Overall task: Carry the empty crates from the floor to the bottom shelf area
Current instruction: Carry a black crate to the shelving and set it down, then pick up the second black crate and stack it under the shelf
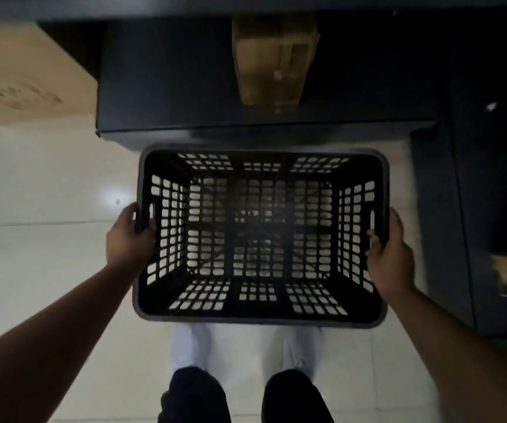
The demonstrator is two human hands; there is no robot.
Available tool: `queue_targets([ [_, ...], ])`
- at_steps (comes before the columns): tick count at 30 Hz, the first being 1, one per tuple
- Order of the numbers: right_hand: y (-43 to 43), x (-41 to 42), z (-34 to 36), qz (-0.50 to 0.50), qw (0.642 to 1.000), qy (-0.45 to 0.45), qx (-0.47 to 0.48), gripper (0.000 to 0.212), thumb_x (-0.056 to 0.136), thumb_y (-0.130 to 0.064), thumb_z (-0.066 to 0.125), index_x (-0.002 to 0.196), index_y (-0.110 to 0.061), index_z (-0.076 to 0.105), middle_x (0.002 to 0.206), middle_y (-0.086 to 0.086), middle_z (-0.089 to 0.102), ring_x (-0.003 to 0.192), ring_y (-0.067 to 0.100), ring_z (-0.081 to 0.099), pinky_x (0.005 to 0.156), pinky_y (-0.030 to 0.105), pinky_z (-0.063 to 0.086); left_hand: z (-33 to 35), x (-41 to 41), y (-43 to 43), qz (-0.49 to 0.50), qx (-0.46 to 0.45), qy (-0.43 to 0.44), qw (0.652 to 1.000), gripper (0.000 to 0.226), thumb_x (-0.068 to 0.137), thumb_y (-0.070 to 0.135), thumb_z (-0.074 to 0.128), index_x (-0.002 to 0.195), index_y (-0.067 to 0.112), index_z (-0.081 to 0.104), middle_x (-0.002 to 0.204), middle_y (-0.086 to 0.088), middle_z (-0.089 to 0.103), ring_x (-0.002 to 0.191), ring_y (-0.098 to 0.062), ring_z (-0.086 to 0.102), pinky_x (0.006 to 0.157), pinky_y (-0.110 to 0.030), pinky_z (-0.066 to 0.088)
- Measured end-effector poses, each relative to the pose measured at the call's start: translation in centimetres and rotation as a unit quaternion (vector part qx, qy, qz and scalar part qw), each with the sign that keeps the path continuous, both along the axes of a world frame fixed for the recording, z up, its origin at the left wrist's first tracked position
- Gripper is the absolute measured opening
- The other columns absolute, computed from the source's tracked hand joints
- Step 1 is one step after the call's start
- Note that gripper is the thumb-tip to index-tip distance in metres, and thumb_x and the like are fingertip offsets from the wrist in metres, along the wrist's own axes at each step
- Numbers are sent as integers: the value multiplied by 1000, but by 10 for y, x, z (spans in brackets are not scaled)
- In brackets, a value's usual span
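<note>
Step in hand, as I judge it: carry phase, crate off the floor and held in front of the shelving, not yet placed.

Grip: left hand (130, 236) clamped on the crate's (261, 319) left short wall at the handle slot, thumb over the rim, fingers on the outside. Right hand (388, 254) clamped the same way on the right short wall, thumb hooked inside by the slot. Both closed on the crate.

Position: crate sits between the two hands, above the person's shoes (189, 346), clear of the tiled floor (47, 254). Pale tile shows through the lattice base, so it is empty. Its far rim is just short of the dark shelf edge (261, 129), beyond both hands.

Orientation: mouth up, facing the camera; base down and roughly level. Long axis runs hand to hand, left-right, parallel to the shelf front. Short axis points away from the body toward the shelf.

Around it: a cardboard box (26, 77) beyond and outside the left hand; a smaller brown box (272, 59) on the dark shelf surface straight ahead. Dark upright panel (459, 209) outside the right hand.

Next move calls for: lowering well down and pushing forward, away from the body, keeping the crate level. The bottom shelf opening itself is not visible from here, so I cannot tell the clearance. Risks: far rim catching the shelf edge; right knuckles meeting the upright panel.
</note>
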State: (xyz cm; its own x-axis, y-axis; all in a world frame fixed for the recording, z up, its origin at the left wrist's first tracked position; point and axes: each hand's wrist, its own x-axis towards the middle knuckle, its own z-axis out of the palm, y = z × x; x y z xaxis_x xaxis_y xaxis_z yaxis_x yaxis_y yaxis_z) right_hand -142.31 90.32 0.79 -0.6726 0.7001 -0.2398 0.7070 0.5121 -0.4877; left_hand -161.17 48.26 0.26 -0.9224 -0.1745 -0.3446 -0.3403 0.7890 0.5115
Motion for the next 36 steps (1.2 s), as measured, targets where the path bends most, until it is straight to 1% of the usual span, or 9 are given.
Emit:
queue_targets([
  [7, 5, -12, -45, 22, 1000, -6, -8, 57, 98, -22, 44, 149, -28, 21, 98, 19, 71, 79, 42, 66, 64, 37, 49, -54, -3, 1, 10, 10, -4, 1000, 35, 88, 39, 60, 123, 34, 55, 98, 2, 74, 83, -28, 71, 75, -42, 56],
  [10, 6, -15, -50, 22, 1000, -11, -19, 60, 97, -17, 45, 150, -29, 18, 111, 15, 69, 91, 41, 65, 72, 40, 50, -58, -9, 6, 2, 7, -12, 1000, 36, 89, 38, 59, 125, 34, 54, 98, 3, 71, 82, -29, 70, 70, -35, 50],
  [13, 4, -18, -40, 55, 998, -19, -13, 65, 94, -14, 49, 150, -27, 19, 130, 17, 57, 111, 39, 56, 86, 46, 49, -50, -7, 3, -36, -7, -33, 999, 56, 88, 28, 65, 141, 28, 46, 120, -3, 70, 103, -33, 67, 79, -35, 44],
  [16, -2, -17, -16, 97, 994, -38, 19, 64, 90, -12, 57, 148, -16, 32, 145, 19, 39, 127, 41, 40, 102, 50, 39, -22, 5, -1, -74, -24, -48, 996, 81, 86, 26, 72, 155, 23, 31, 148, -9, 52, 127, -34, 54, 99, -45, 44],
  [22, -18, -15, 83, 127, 992, -7, 4, 58, 90, -15, 60, 144, -12, 41, 152, 15, 34, 138, 31, 30, 112, 43, 29, 77, 21, -4, -185, -66, 3, 980, 86, 81, 23, 81, 154, 16, 35, 150, -17, 47, 136, -38, 44, 106, -53, 39],
  [26, -30, -10, 174, 102, 993, 31, -43, 54, 90, -15, 61, 142, -11, 45, 150, 15, 36, 139, 28, 31, 113, 40, 28, 170, 11, 16, -210, -36, 41, 976, 81, 83, 26, 80, 152, 18, 39, 150, -13, 48, 138, -33, 43, 110, -49, 37],
  [30, -33, -6, 284, 78, 994, 71, -31, 52, 90, -18, 63, 138, -7, 48, 149, 14, 39, 137, 29, 35, 112, 44, 29, 275, -10, 56, -261, 13, 83, 962, 77, 83, 30, 79, 150, 19, 43, 148, -9, 51, 134, -30, 47, 107, -40, 36],
  [33, -34, 3, 373, 56, 993, 107, -6, 56, 87, -24, 68, 138, -9, 49, 148, 13, 41, 135, 29, 38, 109, 47, 33, 360, -23, 86, -333, 45, 102, 936, 74, 82, 37, 78, 148, 25, 45, 144, -2, 54, 128, -23, 51, 101, -36, 40],
  [36, -42, 26, 462, 28, 991, 128, 17, 62, 86, -34, 68, 141, -16, 47, 151, 6, 37, 138, 25, 34, 110, 46, 32, 444, -23, 109, -423, 76, 110, 896, 76, 82, 40, 78, 149, 28, 45, 147, 0, 52, 132, -21, 48, 106, -36, 38],
])
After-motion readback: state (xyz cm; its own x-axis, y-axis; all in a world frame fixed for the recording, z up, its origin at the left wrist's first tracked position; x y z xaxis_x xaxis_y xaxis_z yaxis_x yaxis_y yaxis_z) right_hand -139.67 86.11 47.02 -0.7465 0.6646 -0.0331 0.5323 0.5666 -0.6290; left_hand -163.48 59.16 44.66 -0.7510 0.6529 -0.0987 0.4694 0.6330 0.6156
